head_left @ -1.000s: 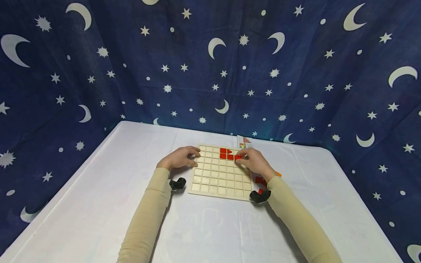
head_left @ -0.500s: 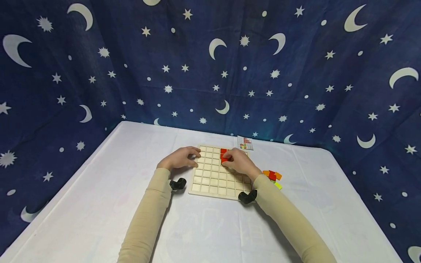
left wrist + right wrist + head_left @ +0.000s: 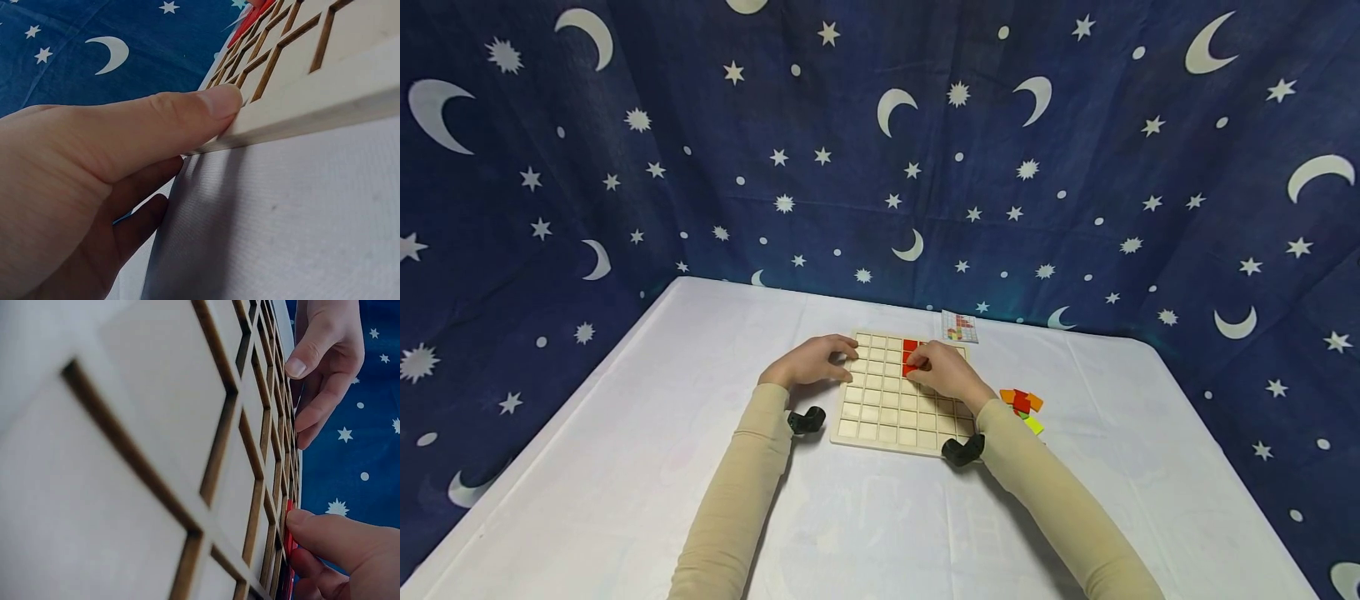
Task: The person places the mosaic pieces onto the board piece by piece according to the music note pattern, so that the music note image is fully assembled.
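A pale wooden grid board (image 3: 870, 406) lies on the white table. Red tiles (image 3: 910, 346) fill cells near its back edge, some hidden under my right hand (image 3: 951, 371). That hand pinches a red square tile (image 3: 909, 370) between thumb and fingers, low over a cell just in front of the others. In the right wrist view, the thumb (image 3: 331, 534) touches the red tile's edge (image 3: 288, 534) at the board's surface. My left hand (image 3: 805, 360) rests along the board's left side; in the left wrist view its extended thumb (image 3: 181, 122) touches the edge.
A small pile of orange, red, green and yellow tiles (image 3: 1021, 402) lies right of the board. Behind the board is a printed pattern card (image 3: 960, 327). A dark blue cloth (image 3: 835, 225) with moons and stars hangs around the table (image 3: 865, 517).
The right hand has moved left from the board's right side to the red tiles and set a red tile down in front of them. The left hand has stayed put.
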Tool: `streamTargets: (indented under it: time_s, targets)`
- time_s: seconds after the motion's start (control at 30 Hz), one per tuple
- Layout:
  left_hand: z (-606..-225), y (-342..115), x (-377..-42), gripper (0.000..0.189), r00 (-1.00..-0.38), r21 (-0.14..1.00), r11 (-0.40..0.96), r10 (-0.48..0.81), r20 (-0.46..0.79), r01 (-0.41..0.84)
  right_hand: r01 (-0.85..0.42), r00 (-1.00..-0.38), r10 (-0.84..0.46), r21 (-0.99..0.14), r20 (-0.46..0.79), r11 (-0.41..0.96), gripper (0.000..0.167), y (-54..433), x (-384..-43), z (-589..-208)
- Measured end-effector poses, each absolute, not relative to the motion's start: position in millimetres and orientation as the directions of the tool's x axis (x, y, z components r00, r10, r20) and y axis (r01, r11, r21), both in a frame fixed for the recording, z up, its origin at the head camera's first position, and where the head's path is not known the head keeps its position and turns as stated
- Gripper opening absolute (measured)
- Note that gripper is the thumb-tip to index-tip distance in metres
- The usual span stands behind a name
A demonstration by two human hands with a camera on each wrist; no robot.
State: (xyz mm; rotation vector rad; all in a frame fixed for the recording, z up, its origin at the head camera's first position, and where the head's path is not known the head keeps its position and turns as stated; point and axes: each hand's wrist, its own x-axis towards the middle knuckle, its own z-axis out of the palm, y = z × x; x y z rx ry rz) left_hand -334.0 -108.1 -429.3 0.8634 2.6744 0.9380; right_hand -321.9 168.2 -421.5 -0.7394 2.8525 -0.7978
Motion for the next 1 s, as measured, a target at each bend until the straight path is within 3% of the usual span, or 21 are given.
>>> streamTargets:
  time_s: [0.53,0.77,1.0]
  targets:
    - [-431,-108,-337,0.042,-0.818,0.620,0.636,0.575,0.016,0.460,-0.386,-0.900,-0.434,-0.539,0.043,0.748,0.021,177,-320,-417]
    - [-430,-108,-335,0.042,-0.818,0.618,0.636,0.575,0.018,0.462,-0.311,-0.939,-0.337,-0.566,0.061,0.764,0.029,214,-313,-405]
    - [-429,-107,-334,0.041,-0.819,0.623,0.636,0.573,0.014,0.455,-0.222,-0.969,-0.248,-0.512,0.018,0.830,0.030,257,-307,-408]
